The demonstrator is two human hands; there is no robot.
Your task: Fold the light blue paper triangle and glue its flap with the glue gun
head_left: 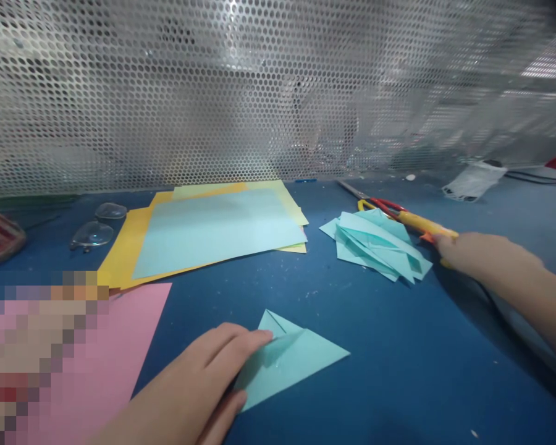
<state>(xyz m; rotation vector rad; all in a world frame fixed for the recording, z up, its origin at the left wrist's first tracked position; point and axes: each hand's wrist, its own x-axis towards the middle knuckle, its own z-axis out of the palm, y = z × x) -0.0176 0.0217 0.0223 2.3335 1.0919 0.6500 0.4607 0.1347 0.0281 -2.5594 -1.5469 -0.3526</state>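
Note:
A folded light-blue paper piece [301, 355] lies on the blue table, pointed at its right end. My left hand [222, 364] holds it at the left side, fingers on top and thumb by the lower edge. Farther right, my right hand [486, 253] is closed round a yellow tool [426, 224] with an orange part and a dark cord, which looks like a glue gun. Just left of it rests a pile of folded light-blue paper pieces [375, 244]. Behind the pile are scissors [387, 207] with red and yellow handles.
Flat blue sheets [222, 228] lie over yellow ones [120, 247] at the back. Pink paper [139, 334] is at front left, beside a pixelated patch. Glasses [92, 233] sit far left, a white face mask [475, 180] far right. A perforated metal panel [259, 93] stands behind.

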